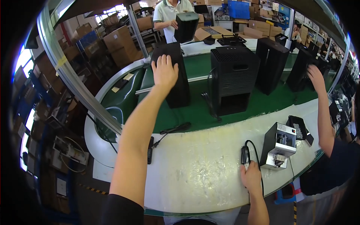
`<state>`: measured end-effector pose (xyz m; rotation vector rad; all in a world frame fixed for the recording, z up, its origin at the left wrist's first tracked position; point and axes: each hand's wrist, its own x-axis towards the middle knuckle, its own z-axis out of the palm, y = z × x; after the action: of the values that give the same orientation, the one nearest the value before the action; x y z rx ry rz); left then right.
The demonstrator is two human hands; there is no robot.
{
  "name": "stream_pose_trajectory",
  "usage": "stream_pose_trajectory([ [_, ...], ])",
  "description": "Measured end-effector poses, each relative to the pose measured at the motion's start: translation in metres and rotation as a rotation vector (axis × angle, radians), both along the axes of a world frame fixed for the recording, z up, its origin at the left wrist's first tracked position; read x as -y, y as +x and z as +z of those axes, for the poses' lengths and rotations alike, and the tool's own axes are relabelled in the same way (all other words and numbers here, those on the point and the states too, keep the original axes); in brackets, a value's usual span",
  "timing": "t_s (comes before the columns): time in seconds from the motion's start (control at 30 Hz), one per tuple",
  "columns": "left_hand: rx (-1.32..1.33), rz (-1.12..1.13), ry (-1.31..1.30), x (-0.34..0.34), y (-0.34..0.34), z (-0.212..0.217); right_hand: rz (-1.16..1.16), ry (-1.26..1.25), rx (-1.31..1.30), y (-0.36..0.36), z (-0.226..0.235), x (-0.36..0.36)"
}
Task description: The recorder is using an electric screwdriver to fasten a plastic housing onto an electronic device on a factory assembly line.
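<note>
My left hand (165,72) lies flat, fingers stretched out, on the side of a tall black box-shaped unit (179,88) standing on the green conveyor. Close to the near edge of the white worktop, my right hand (252,177) is closed round a corded black electric screwdriver (245,155); its tip is hard to make out. A black cable (256,150) loops up beside it. Right of that hand stands a black-and-silver screw feeder (279,146), with a small black tray of screws (298,127) behind it.
A black vented unit (234,80) and two more black units stand farther right on the green conveyor (198,67). At right, a co-worker's arm (320,101) reaches to one. Across, a person holds a black box (186,27). A power cord (176,128) lies left; a metal post (71,75) rises there.
</note>
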<state>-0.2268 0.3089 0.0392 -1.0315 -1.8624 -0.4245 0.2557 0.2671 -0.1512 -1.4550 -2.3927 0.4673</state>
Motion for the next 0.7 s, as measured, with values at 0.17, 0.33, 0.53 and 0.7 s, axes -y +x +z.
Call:
stream_pose_trajectory([
  [0.17, 0.172, -0.038, -0.021, 0.051, 0.063, 0.019, 0.009, 0.008, -0.012, 0.005, 0.000, -0.003],
  [0.33, 0.879, 0.052, 0.392, 0.076, 0.056, 0.030, 0.009, 0.000, -0.048, 0.001, -0.001, -0.002],
  [0.53, 1.166, -0.088, 0.723, 0.131, 0.088, -0.003, -0.009, -0.016, -0.041, -0.003, -0.004, -0.003],
  [0.7, 1.260, -0.209, 1.067, 0.194, 0.114, -0.025, -0.039, -0.032, -0.025, -0.004, -0.003, -0.005],
])
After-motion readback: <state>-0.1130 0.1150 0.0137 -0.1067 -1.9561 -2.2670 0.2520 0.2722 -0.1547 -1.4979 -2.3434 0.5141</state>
